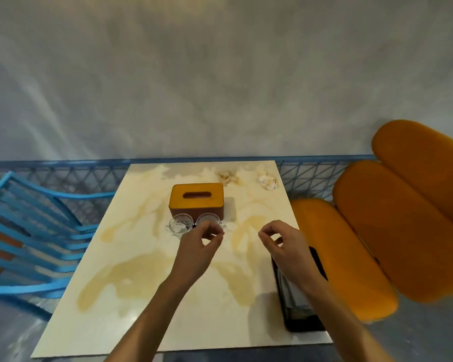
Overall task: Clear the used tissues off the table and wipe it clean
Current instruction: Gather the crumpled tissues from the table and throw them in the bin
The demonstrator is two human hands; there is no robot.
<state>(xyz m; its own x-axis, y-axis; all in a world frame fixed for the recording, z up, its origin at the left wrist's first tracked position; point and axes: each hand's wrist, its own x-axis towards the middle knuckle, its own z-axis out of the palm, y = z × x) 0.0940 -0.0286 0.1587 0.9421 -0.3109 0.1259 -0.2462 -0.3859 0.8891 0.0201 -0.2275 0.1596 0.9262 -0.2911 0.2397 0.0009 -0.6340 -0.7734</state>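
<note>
In the head view, a crumpled white used tissue (228, 176) and a second crumpled tissue (267, 180) lie at the far edge of your cream marble-patterned table (131, 257), so I judge nothing is cleared or wiped yet. Your left hand (202, 244) and right hand (280, 244) hover mid-table, fingers loosely curled, holding nothing.

Cream table (147, 296) with yellowish marbling, orange tissue box (196, 198), blue slatted chair (34, 231), orange seat (377, 231)

Table (147, 296) w/ tissues (267, 180), box (196, 198), glasses (181, 224)
</note>
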